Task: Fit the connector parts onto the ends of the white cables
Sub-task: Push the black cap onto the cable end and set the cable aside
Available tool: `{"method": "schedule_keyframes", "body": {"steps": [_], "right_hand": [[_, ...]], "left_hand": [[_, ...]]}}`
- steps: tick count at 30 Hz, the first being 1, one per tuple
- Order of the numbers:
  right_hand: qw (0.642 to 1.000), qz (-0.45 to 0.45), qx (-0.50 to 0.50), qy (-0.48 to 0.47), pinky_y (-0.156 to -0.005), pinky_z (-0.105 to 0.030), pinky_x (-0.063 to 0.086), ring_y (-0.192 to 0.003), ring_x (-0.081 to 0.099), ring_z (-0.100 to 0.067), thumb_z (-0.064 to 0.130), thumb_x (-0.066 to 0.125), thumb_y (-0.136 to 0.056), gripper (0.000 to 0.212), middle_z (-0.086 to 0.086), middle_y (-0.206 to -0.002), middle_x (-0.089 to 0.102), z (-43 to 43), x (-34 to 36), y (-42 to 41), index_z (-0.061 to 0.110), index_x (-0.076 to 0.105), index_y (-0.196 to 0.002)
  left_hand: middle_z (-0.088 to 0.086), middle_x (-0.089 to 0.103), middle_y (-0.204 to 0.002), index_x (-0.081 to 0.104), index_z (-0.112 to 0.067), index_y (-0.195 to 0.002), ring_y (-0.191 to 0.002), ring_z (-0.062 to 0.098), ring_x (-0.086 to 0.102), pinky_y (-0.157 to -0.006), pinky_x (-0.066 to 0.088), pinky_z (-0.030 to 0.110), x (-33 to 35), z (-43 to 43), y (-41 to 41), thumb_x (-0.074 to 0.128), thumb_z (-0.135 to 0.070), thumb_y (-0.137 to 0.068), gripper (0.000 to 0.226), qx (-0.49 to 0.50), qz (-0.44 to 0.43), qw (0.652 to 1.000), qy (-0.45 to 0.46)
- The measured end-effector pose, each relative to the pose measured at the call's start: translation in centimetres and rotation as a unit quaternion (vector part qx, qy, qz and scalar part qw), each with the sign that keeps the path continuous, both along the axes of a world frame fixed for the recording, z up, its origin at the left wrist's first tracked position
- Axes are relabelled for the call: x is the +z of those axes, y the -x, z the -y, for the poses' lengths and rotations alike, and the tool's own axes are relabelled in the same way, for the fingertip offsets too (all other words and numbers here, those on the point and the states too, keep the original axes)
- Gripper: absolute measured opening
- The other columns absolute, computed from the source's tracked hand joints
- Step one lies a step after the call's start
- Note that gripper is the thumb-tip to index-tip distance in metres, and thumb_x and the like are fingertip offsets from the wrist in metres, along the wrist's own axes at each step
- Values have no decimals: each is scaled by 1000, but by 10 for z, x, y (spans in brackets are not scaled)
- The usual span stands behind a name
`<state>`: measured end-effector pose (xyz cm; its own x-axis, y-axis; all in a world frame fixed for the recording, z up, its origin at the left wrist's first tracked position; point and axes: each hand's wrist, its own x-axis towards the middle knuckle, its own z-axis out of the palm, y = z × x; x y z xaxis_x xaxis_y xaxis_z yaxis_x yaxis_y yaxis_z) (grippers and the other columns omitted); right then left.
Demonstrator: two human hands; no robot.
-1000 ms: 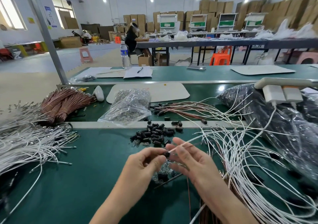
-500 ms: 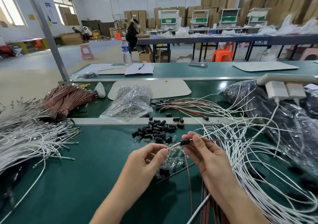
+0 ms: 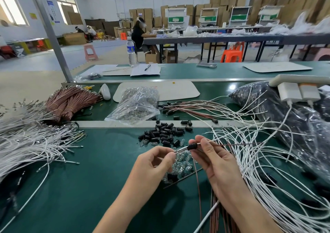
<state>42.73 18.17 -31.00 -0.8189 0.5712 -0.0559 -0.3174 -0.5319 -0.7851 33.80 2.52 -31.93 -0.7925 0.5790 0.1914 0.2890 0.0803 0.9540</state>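
My right hand [image 3: 212,158] pinches a small black connector sleeve [image 3: 192,146] threaded on a white cable [image 3: 209,141] that runs off to the right with a brown wire. My left hand [image 3: 153,163] pinches the metal cable tip [image 3: 179,150] that sticks out of the sleeve toward the left. Beneath my hands lies a small heap of clear glass bulbs [image 3: 182,167]. A pile of loose black sleeves [image 3: 163,134] sits just beyond on the green bench [image 3: 80,188].
Tangled white cables [image 3: 264,170] spread at right, more white cables [image 3: 26,143] at left. Brown wire bundles [image 3: 67,102] and a clear bag of parts [image 3: 135,105] lie behind, with a large dark plastic bag [image 3: 294,118] at right. Finished brown leads [image 3: 187,109] rest on the middle belt.
My hands have drawn slightly apart, so the black sleeve has slid along the cable and the metal tip now shows between them. The view has dipped a little closer.
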Motion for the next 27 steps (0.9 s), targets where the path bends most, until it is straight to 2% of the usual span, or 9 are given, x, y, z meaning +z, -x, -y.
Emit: {"method": "schedule_keyframes", "body": {"steps": [4,7,10,12,15,18,21,24,27], "right_hand": [[1000,5,19,-15,-74,-23,59,-93,74,-23,21,64,-85,23,-20,-108,75,0,1,-1,8,80,-95],[996,17,73,-51,-77,-24,59,-94,73,-24,33,74,-77,30,-16,-110,75,7,0,-1,17,79,-102],[989,27,99,-104,-76,-23,58,-92,74,-23,29,81,-71,29,-14,-102,76,15,-4,1,22,78,-99],[989,28,90,-116,-78,-25,59,-93,74,-26,24,80,-72,23,-14,-99,76,17,-6,2,22,78,-94],[991,24,80,-102,-79,-28,59,-93,74,-28,24,82,-70,21,-16,-94,76,15,-7,2,20,78,-91],[994,18,77,-74,-73,-24,59,-84,74,-21,23,84,-64,25,-12,-88,74,13,-7,2,20,79,-88],[995,16,80,-52,-70,-22,58,-81,74,-19,19,84,-63,25,-12,-87,74,13,-7,3,19,80,-87],[996,11,86,-24,-68,-23,59,-80,74,-20,10,80,-67,20,-13,-87,73,13,-8,4,18,80,-86],[996,14,88,-15,-68,-24,59,-82,74,-21,11,80,-66,21,-13,-90,74,13,-9,4,19,80,-86]], "left_hand": [[-1,71,-73,71,-36,-88,-64,8,62,-65,53,26,0,1,0,68,-29,-94,10,-3,4,1000,7],[-2,71,-74,71,-35,-88,-65,7,63,-63,52,22,1,0,-2,68,-28,-95,11,-10,-2,1000,13],[4,72,-76,72,-36,-89,-66,10,61,-62,51,32,2,-2,-5,67,-27,-94,10,-20,-9,1000,12],[3,72,-76,72,-37,-91,-66,10,61,-63,52,33,2,-3,-6,67,-27,-95,12,-23,-14,1000,13],[-7,71,-70,72,-38,-90,-63,4,60,-59,50,21,1,-4,-6,67,-28,-95,13,-25,-15,999,12],[-9,70,-70,73,-37,-89,-58,3,58,-55,46,16,0,-4,-6,67,-34,-94,8,-26,5,1000,3],[-6,70,-71,73,-36,-88,-56,5,57,-54,45,17,-1,-4,-6,66,-35,-94,9,-27,15,1000,-2],[-6,65,-62,72,-35,-88,-54,7,55,-53,46,22,-1,-5,-6,67,-32,-95,9,-27,17,999,2],[-2,63,-61,71,-34,-88,-54,12,54,-52,47,27,-2,-5,-6,68,-29,-95,9,-29,34,999,-1]]}}
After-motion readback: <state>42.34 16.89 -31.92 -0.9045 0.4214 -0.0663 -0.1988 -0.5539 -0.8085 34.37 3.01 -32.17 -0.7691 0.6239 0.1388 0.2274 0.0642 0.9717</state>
